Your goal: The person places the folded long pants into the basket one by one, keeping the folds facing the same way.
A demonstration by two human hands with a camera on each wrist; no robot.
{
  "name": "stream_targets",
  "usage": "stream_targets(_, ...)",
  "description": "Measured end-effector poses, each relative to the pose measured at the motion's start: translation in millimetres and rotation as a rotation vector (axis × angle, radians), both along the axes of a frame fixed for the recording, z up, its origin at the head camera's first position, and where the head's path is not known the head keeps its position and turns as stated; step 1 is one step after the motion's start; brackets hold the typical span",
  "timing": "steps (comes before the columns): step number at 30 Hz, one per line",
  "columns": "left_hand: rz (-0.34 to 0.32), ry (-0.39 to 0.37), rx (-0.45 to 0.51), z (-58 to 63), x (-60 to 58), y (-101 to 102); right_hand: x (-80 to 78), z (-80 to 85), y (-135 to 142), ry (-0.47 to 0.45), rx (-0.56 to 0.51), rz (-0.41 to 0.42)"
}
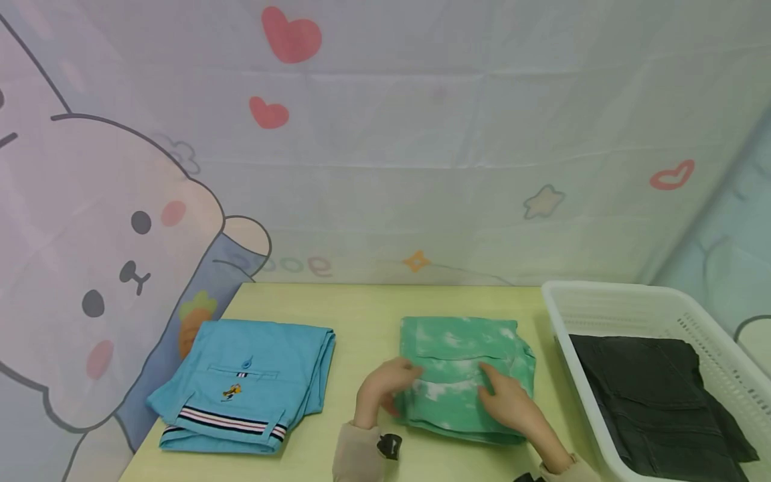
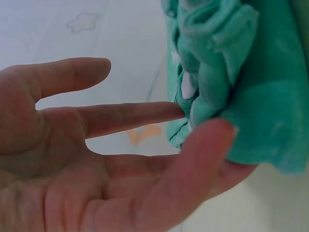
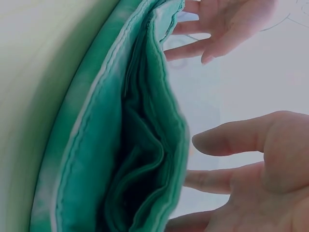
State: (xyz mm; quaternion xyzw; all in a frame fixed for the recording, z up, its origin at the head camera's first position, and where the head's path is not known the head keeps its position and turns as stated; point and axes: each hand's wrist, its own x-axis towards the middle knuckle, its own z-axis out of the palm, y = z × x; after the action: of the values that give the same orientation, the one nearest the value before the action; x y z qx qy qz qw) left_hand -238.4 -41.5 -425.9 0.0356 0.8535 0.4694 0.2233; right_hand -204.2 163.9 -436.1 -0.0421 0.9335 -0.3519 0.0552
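A green garment (image 1: 464, 381) with white cloudy patches lies folded into a block on the table, between my two hands. My left hand (image 1: 388, 385) is at its left edge; in the left wrist view the fingers (image 2: 130, 118) are spread and fairly straight, with tips touching the bunched cloth (image 2: 212, 63). From the right, my right hand (image 1: 508, 402) reaches over the top with thumb and fingers apart. In the right wrist view its fingers (image 3: 210, 181) extend along the top layer, and the garment's layered folds (image 3: 140, 145) show at the near side.
Folded light-blue trousers (image 1: 247, 381) with a striped waistband lie to the left on the pale yellow table (image 1: 361, 301). At the right, a white plastic basket (image 1: 608, 294) holds folded black trousers (image 1: 650, 395). A printed cloth backdrop (image 1: 421, 167) hangs behind the table.
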Motion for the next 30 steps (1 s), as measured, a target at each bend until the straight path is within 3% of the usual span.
stream_targets(15,0.096,-0.015,-0.031,1.0,-5.0,-28,-12.9,-2.2,-9,0.080,-0.071,0.119)
stream_targets(21,0.104,-0.031,-0.028,0.2,-6.7,-31,-13.7,-1.9,-6,0.019,-0.066,0.126)
stream_targets(30,0.119,-0.045,-0.011,-2.5,-8.0,-35,-7.6,-8.0,-5,-0.032,0.080,0.173)
